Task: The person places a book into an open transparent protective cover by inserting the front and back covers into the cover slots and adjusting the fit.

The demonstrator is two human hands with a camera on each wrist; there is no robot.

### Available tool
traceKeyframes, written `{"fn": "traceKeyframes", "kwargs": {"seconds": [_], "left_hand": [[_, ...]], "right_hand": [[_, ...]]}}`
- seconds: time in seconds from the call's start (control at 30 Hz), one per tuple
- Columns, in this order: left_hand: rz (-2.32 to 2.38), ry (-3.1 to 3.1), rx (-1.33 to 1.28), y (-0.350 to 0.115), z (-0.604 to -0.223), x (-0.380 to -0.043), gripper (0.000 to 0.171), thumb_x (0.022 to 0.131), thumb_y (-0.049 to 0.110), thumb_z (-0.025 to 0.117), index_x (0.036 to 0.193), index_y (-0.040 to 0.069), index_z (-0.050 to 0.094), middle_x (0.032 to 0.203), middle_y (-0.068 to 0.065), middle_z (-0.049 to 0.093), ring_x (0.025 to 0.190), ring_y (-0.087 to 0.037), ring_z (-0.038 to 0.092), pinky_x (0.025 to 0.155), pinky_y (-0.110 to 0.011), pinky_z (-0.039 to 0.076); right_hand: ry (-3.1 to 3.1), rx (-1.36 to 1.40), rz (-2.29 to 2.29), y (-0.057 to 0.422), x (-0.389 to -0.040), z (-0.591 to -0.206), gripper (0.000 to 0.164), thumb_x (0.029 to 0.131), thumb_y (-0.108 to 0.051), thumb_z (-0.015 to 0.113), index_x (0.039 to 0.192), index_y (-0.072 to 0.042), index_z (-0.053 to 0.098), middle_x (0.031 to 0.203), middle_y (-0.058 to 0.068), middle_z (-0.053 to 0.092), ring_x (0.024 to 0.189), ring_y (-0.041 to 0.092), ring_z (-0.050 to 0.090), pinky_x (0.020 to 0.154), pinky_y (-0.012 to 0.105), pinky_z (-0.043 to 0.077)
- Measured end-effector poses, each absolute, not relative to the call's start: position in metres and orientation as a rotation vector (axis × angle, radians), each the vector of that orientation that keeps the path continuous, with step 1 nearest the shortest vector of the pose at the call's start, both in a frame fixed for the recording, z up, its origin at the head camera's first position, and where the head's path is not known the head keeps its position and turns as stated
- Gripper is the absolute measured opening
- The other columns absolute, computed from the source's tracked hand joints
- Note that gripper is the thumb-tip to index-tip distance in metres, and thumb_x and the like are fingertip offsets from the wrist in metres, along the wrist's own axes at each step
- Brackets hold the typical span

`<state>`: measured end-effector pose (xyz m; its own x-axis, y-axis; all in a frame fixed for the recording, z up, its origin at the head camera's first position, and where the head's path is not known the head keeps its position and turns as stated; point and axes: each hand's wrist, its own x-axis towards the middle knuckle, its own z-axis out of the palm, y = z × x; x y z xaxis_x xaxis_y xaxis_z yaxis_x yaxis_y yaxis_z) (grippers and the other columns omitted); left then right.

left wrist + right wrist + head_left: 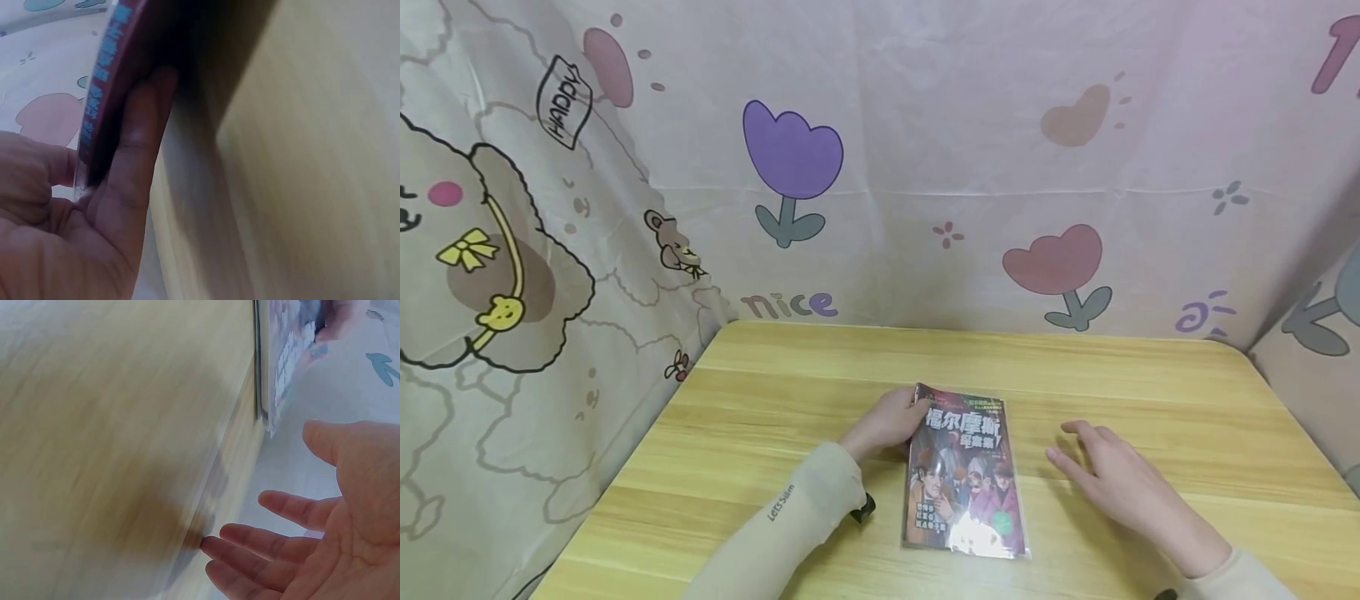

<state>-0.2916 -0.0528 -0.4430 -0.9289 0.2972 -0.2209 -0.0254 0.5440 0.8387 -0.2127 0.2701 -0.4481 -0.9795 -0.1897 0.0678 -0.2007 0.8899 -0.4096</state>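
A thin book (966,475) with a dark illustrated cover and large white Chinese characters lies in a glossy clear sleeve, tilted slightly above the table on its left side. My left hand (891,421) grips the book's upper left edge, thumb on the cover. In the left wrist view, the fingers (131,150) reach underneath the book's spine (103,81), which carries blue lettering. To the right of the book, my right hand (1116,475) hovers near the tabletop with its fingers loosely spread, touching no book. The right wrist view shows the same relaxed fingers (269,544) beside the book's edge (265,394).
The wooden table (790,375) has rounded far corners. A printed cloth (917,150) with flowers and cartoon figures hangs behind it and along both sides. Dark bands (863,508) show at the wrists.
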Motion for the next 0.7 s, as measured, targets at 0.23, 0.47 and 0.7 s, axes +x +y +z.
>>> {"fn": "traceKeyframes", "kwargs": {"seconds": [0.23, 0.47, 0.7], "left_hand": [[1.166, 2.567, 0.232, -0.056, -0.443, -0.290, 0.036, 0.113, 0.028, 0.052, 0.098, 0.002, 0.071, 0.071, -0.007, 0.070, 0.053, -0.015, 0.067, 0.051, -0.029, 0.058], [1.008, 2.620, 0.194, -0.063, -0.444, -0.290, 0.044, 0.113, 0.030, 0.056, 0.074, 0.008, 0.060, 0.058, -0.006, 0.064, 0.041, -0.013, 0.061, 0.039, -0.021, 0.046], [0.948, 2.654, 0.198, -0.065, -0.448, -0.291, 0.044, 0.111, 0.034, 0.059, 0.075, 0.009, 0.061, 0.059, -0.006, 0.066, 0.042, -0.014, 0.062, 0.039, -0.021, 0.047]], "right_hand": [[-3.044, 0.310, 0.652, 0.270, -0.212, -0.448, 0.066, 0.106, -0.052, 0.063, 0.145, 0.001, 0.059, 0.118, 0.023, 0.073, 0.108, 0.043, 0.071, 0.083, 0.066, 0.060], [-3.041, 0.334, 0.619, 0.265, -0.213, -0.448, 0.065, 0.106, -0.053, 0.063, 0.144, 0.000, 0.061, 0.132, 0.033, 0.069, 0.114, 0.052, 0.069, 0.085, 0.069, 0.059], [-3.039, 0.326, 0.594, 0.264, -0.210, -0.450, 0.062, 0.105, -0.052, 0.065, 0.138, 0.001, 0.065, 0.131, 0.034, 0.068, 0.111, 0.053, 0.070, 0.085, 0.068, 0.060]]}}
